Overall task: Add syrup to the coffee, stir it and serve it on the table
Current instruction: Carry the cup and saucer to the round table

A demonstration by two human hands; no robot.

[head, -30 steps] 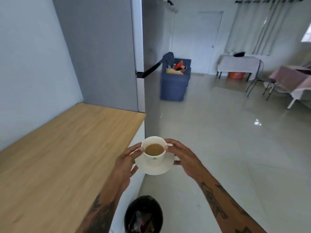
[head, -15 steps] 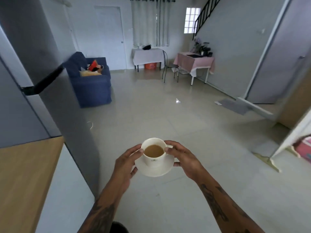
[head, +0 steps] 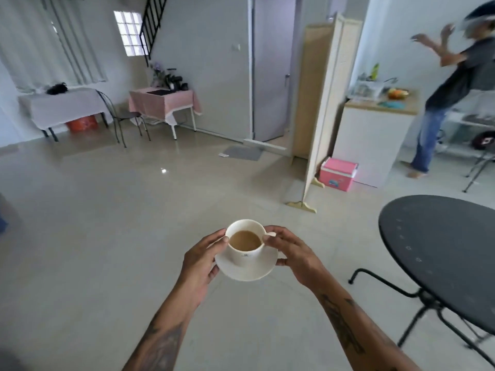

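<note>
Left hand (head: 202, 259) curled round the left side of the saucer (head: 247, 266), thumb tip pressed against the wall of the coffee cup (head: 246, 241), fingers tucked under the saucer's rim. Right hand (head: 293, 257) cupped on the opposite side, thumb tip laid at the cup's rim just beside its small handle, a fingertip showing under the saucer's right edge. Both hands clamped on the saucer, with the thumbs steadying the cup. Both forearms stretched forward from the bottom of the view, tattooed, converging toward the cup, wrists roughly level.

Held in the air over the pale tiled floor (head: 107, 236), at the centre of the view. Cup upright on the saucer, filled with light brown coffee to a little below the rim.

Round black table (head: 442, 250) at the right, near the right forearm, top bare, dark metal legs below. Cup and saucer well short of it, not over its top.

Farther back: a folding screen (head: 321, 103), a pink cooler box (head: 338, 174) at its foot, a pink-clothed side table (head: 163, 101) by the far wall, and another person (head: 452, 84), blurred, arms raised beside a counter.
</note>
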